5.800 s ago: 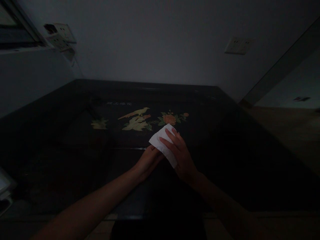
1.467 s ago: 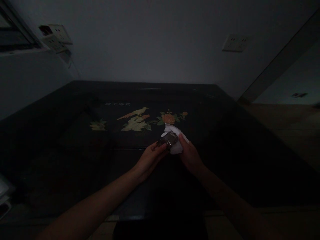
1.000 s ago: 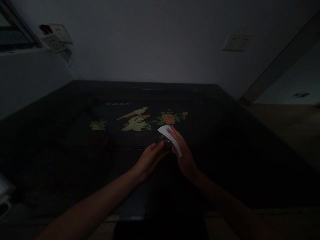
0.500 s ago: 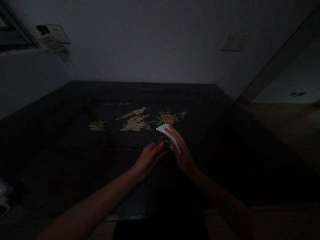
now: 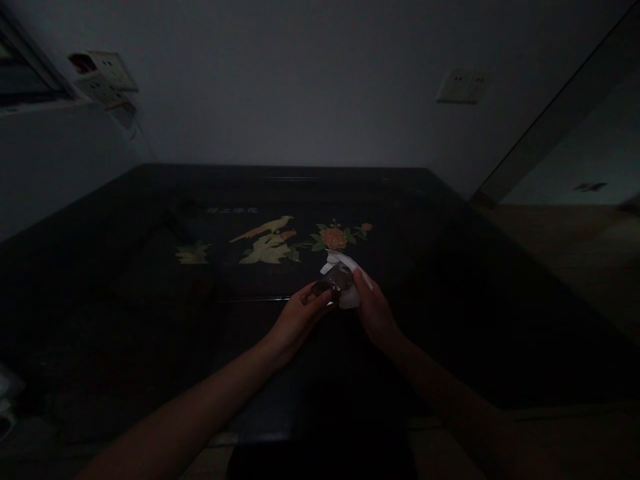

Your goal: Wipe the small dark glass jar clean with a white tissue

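Observation:
A small, shiny, see-through object (image 5: 340,277), like a glass cup, is gripped at its left end by my left hand (image 5: 296,319), thumb on top. My right hand (image 5: 374,308) is closed on a white tissue (image 5: 350,299), which wraps round the object's right end. Part of the tissue sticks up above the fingers. Both hands are above the front middle of a glossy black table (image 5: 260,380). In the dim light the object's exact shape is hard to make out.
The tabletop bears a printed bird (image 5: 265,229) and a red flower (image 5: 333,238). Behind it is a pale wall (image 5: 290,93) with a right socket (image 5: 463,87) and left sockets (image 5: 113,70). A whitish thing (image 5: 7,400) is at the far left edge.
My right hand has turned and its fingers have curled in. The tissue, flat along the palm before, is now bunched against the object's right end. More of the object shows; my left hand has barely moved.

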Demonstrator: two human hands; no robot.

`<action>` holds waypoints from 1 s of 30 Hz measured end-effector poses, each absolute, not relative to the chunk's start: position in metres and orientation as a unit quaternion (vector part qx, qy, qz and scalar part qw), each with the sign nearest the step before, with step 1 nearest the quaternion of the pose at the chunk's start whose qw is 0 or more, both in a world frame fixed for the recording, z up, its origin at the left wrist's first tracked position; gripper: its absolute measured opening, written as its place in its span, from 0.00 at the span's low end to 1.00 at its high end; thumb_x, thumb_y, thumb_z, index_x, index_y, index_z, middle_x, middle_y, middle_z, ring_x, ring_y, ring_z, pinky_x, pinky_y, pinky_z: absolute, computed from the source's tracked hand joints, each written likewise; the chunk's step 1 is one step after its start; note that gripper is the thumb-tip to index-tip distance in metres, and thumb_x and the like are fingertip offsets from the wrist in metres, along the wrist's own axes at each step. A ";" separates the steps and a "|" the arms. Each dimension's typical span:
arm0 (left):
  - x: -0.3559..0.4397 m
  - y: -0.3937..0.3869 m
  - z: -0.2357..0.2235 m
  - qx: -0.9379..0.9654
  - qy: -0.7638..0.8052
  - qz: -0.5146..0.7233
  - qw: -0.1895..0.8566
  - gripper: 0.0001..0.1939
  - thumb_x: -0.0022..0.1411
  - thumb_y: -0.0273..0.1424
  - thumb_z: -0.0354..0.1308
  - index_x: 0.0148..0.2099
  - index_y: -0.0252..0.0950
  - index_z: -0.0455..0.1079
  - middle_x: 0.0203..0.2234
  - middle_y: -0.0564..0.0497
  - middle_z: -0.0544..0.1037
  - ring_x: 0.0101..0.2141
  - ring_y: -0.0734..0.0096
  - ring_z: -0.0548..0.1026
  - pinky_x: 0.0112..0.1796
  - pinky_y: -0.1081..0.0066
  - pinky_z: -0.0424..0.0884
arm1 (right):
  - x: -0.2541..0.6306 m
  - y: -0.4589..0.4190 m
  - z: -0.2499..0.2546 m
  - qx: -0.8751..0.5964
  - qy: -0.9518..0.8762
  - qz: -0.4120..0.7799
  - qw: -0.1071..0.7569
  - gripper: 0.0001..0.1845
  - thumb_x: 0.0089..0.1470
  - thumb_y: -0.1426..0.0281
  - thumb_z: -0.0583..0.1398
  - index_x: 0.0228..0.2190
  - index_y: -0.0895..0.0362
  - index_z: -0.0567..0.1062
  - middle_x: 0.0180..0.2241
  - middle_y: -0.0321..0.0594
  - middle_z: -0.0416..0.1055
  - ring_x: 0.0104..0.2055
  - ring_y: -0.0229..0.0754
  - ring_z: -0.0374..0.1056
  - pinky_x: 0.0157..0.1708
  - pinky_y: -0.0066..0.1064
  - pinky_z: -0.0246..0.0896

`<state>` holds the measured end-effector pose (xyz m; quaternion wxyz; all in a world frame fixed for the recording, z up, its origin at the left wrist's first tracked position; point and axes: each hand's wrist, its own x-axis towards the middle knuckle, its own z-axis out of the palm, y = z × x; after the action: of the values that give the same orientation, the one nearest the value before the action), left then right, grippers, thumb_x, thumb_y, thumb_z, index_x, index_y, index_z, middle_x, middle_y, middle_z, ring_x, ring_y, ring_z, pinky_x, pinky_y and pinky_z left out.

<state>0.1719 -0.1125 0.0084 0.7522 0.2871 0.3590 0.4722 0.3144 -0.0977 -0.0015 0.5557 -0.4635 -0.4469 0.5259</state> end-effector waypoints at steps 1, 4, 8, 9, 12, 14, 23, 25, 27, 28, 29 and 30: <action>0.172 -0.113 0.009 0.289 0.360 0.471 0.752 0.21 0.48 0.32 0.70 0.45 0.33 0.74 0.43 0.44 0.79 0.46 0.64 0.75 0.53 0.65 0.65 | 0.315 -0.100 0.002 -0.464 -0.480 0.502 0.550 0.25 0.58 0.51 0.52 0.47 0.53 0.74 0.48 0.41 0.74 0.52 0.46 0.68 0.55 0.40 0.59; 0.172 -0.113 0.009 0.293 0.355 0.471 0.752 0.19 0.49 0.31 0.69 0.45 0.33 0.74 0.43 0.44 0.79 0.45 0.65 0.75 0.53 0.65 0.65 | 0.316 -0.106 0.010 -0.438 -0.600 0.405 0.533 0.24 0.62 0.56 0.49 0.53 0.52 0.70 0.57 0.40 0.66 0.61 0.45 0.59 0.62 0.41 0.47; 0.172 -0.112 0.007 0.299 0.335 0.477 0.755 0.18 0.50 0.31 0.69 0.44 0.33 0.74 0.41 0.45 0.79 0.45 0.65 0.76 0.52 0.66 0.65 | 0.320 -0.113 0.012 -0.398 -0.739 0.269 0.473 0.24 0.63 0.62 0.47 0.59 0.49 0.63 0.64 0.40 0.54 0.66 0.46 0.49 0.64 0.45 0.43; 0.172 -0.112 0.006 0.299 0.334 0.479 0.754 0.19 0.50 0.31 0.69 0.44 0.33 0.74 0.40 0.45 0.80 0.44 0.64 0.76 0.51 0.66 0.66 | 0.320 -0.114 0.012 -0.391 -0.762 0.241 0.456 0.24 0.63 0.63 0.47 0.59 0.48 0.61 0.65 0.39 0.51 0.66 0.47 0.47 0.64 0.47 0.42; 0.173 -0.112 0.005 0.290 0.348 0.482 0.750 0.19 0.48 0.31 0.70 0.43 0.33 0.74 0.37 0.47 0.80 0.43 0.64 0.76 0.49 0.67 0.68 | 0.320 -0.116 0.011 -0.377 -0.805 0.185 0.418 0.26 0.62 0.65 0.49 0.60 0.47 0.60 0.67 0.36 0.46 0.68 0.50 0.41 0.64 0.51 0.39; 0.173 -0.112 0.004 0.284 0.353 0.484 0.749 0.18 0.49 0.31 0.70 0.43 0.33 0.74 0.36 0.47 0.80 0.43 0.64 0.76 0.49 0.67 0.68 | 0.320 -0.116 0.012 -0.375 -0.809 0.181 0.414 0.26 0.61 0.66 0.49 0.60 0.47 0.60 0.67 0.36 0.46 0.68 0.49 0.39 0.64 0.51 0.38; 0.171 -0.112 0.005 0.297 0.359 0.473 0.748 0.21 0.48 0.30 0.70 0.46 0.34 0.74 0.42 0.45 0.79 0.43 0.65 0.76 0.51 0.66 0.66 | 0.318 -0.103 0.011 -0.445 -0.604 0.410 0.519 0.24 0.62 0.55 0.49 0.51 0.53 0.71 0.56 0.42 0.67 0.60 0.45 0.60 0.62 0.42 0.49; 0.171 -0.112 0.006 0.302 0.365 0.468 0.746 0.22 0.47 0.30 0.70 0.46 0.34 0.74 0.42 0.45 0.79 0.42 0.65 0.76 0.50 0.67 0.66 | 0.316 -0.099 0.005 -0.473 -0.514 0.475 0.536 0.25 0.58 0.51 0.52 0.47 0.54 0.74 0.50 0.43 0.73 0.54 0.47 0.66 0.57 0.42 0.55; 0.171 -0.112 0.007 0.303 0.366 0.467 0.746 0.23 0.46 0.30 0.71 0.46 0.33 0.74 0.42 0.45 0.80 0.42 0.65 0.77 0.50 0.67 0.67 | 0.315 -0.096 -0.002 -0.472 -0.436 0.531 0.552 0.26 0.55 0.50 0.55 0.44 0.55 0.76 0.45 0.42 0.76 0.49 0.47 0.70 0.52 0.41 0.61; 0.171 -0.112 0.007 0.302 0.366 0.468 0.745 0.23 0.46 0.30 0.71 0.47 0.33 0.74 0.42 0.44 0.80 0.42 0.65 0.77 0.50 0.67 0.67 | 0.314 -0.095 -0.005 -0.467 -0.405 0.553 0.559 0.25 0.54 0.50 0.56 0.42 0.55 0.76 0.44 0.42 0.76 0.47 0.47 0.71 0.49 0.39 0.63; 0.171 -0.113 0.008 0.302 0.365 0.469 0.745 0.23 0.46 0.30 0.70 0.47 0.33 0.73 0.42 0.44 0.80 0.42 0.64 0.77 0.50 0.67 0.67 | 0.313 -0.095 -0.007 -0.462 -0.378 0.570 0.564 0.25 0.53 0.50 0.57 0.42 0.55 0.77 0.43 0.41 0.77 0.46 0.47 0.71 0.48 0.38 0.64; 0.171 -0.113 0.008 0.302 0.366 0.469 0.745 0.23 0.47 0.30 0.70 0.47 0.33 0.73 0.43 0.44 0.79 0.42 0.64 0.77 0.49 0.66 0.67 | 0.313 -0.094 -0.009 -0.461 -0.357 0.581 0.568 0.24 0.53 0.50 0.58 0.41 0.55 0.77 0.43 0.41 0.77 0.46 0.47 0.71 0.47 0.38 0.65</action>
<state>0.1711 -0.1129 0.0083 0.7447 0.3018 0.3664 0.4691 0.3130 -0.0944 -0.0087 0.5680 -0.4605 -0.3569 0.5813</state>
